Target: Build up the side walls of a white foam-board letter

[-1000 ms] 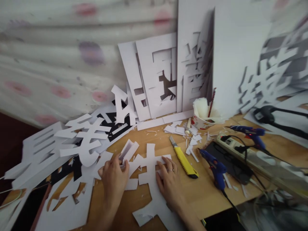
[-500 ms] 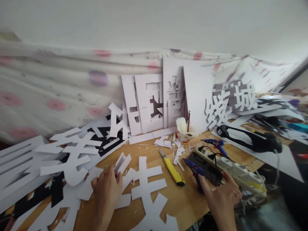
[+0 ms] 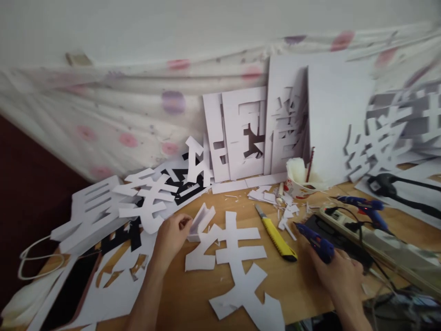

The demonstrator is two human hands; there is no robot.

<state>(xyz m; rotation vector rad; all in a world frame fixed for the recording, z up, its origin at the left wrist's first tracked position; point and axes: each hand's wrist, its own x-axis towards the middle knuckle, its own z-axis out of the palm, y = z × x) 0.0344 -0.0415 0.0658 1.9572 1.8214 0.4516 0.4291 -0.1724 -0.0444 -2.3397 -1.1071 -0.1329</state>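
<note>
My left hand pinches the left end of a small folded white piece, which stands near the upper left of a flat white cut-out character on the wooden table. On the right, my right hand is wrapped round a blue glue gun, its nozzle pointing up and left. Between the hands lies a yellow utility knife, blade toward the back. A second blue glue gun rests beyond the right hand, by the power strip.
White boards with cut-outs lean on the curtained wall. A paper cup stands behind paper scraps. More cut letters lie at left, with a dark phone in front. Cables run along the right.
The view has turned left. My right hand, open beside the glue gun before, has taken hold of it. The folded piece in my left hand is now lower, close to the flat cut-out.
</note>
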